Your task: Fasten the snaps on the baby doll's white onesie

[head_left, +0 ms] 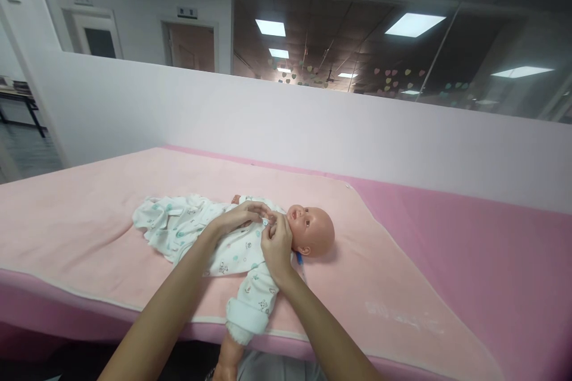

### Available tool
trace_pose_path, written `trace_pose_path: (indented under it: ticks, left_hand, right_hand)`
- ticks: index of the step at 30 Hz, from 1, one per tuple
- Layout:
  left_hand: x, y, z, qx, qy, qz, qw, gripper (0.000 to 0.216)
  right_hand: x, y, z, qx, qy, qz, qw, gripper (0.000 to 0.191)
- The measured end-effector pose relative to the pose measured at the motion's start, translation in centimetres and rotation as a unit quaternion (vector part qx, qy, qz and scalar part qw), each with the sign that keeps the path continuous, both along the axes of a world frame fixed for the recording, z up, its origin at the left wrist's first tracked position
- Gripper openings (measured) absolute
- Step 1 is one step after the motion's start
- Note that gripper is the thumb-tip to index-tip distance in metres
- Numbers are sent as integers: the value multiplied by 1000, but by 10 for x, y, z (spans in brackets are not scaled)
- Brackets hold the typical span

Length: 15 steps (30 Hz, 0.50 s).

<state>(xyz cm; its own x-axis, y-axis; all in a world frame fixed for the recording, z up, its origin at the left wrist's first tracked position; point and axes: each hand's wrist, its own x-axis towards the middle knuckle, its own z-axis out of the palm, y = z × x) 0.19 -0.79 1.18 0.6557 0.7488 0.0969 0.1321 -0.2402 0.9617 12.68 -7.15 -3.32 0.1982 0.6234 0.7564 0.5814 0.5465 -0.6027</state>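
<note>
A baby doll (313,231) lies on its back on a light pink blanket (89,226), head to the right. It wears a white romper (196,232) with small green prints. My left hand (243,215) pinches the romper's fabric at the doll's upper chest. My right hand (277,244) pinches the opposite edge near the collar, close to a small snap (265,222). Both hands meet just below the doll's chin. The doll's near arm, in a sleeve (252,303), hangs over the front edge of the table.
The blanket covers a darker pink padded table (491,250) that runs to the right. A white partition wall (313,125) stands behind it, with glass above. A dark desk (20,101) is at the far left.
</note>
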Motion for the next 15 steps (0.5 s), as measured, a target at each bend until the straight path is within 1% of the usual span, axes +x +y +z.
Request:
trace_pose_path:
  ticks: [5,10,12,15]
  left_hand:
    - [1,0,2,-9,6,-1,1000,28]
    - [1,-1,2,-18,-15,3,1000,25]
    - [2,0,0,-31,-45,23,998,25]
    - [3,3,-3,-57,-95,64,992,25]
  right_hand:
    - [0,1,0,-11,4,-6,1000,22]
    - [1,-2,1,-8,-1,-6,1000,24]
    - [-1,-4,3,-1,-30,9,1000,26]
    - [-7,-2,9,2,-127,55,990,26]
